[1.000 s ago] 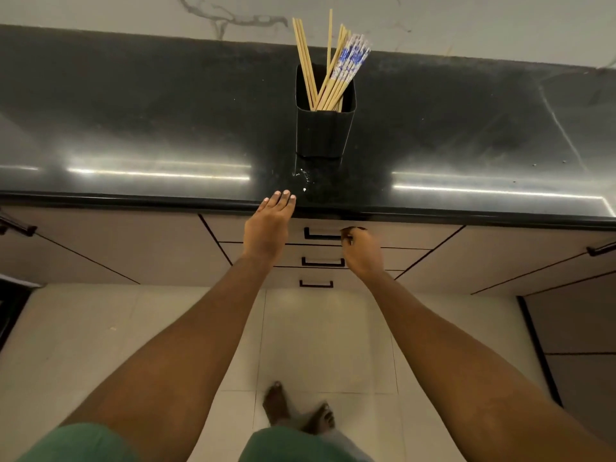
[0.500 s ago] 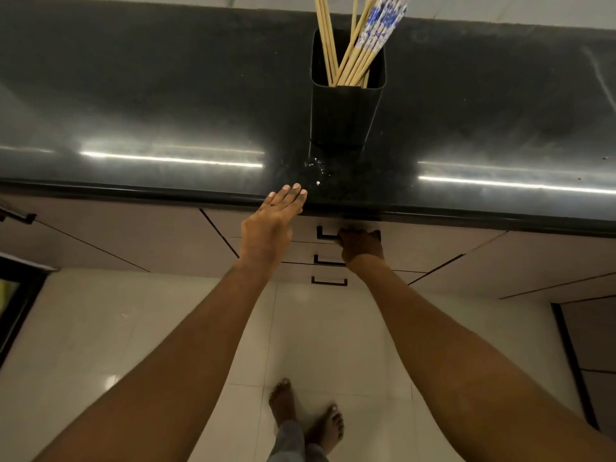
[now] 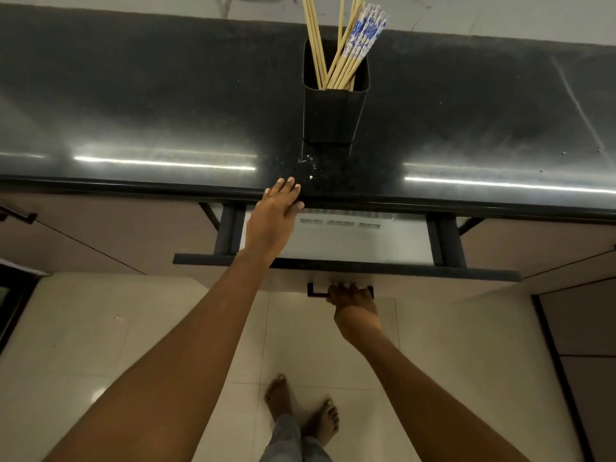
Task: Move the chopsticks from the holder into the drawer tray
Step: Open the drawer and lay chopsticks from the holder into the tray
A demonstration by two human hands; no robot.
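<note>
Several wooden chopsticks (image 3: 340, 48), some with blue-and-white patterned tops, stand in a black square holder (image 3: 330, 115) on the dark countertop (image 3: 133, 105). Below the counter edge the top drawer (image 3: 346, 266) is pulled partway out, and a white tray (image 3: 360, 241) shows inside it. My right hand (image 3: 353, 296) grips the drawer's black handle from below. My left hand (image 3: 275, 218) reaches over the drawer's left part with straight fingers resting on the counter's front edge.
Beige cabinet fronts (image 3: 100, 235) flank the drawer on both sides. White crumbs (image 3: 308, 161) lie on the counter in front of the holder. My bare feet (image 3: 300, 411) stand on the pale tiled floor below. A marble wall runs behind the counter.
The top drawer went from shut to pulled partway out by my right hand on its handle, uncovering the white tray. My left hand stayed at the counter edge.
</note>
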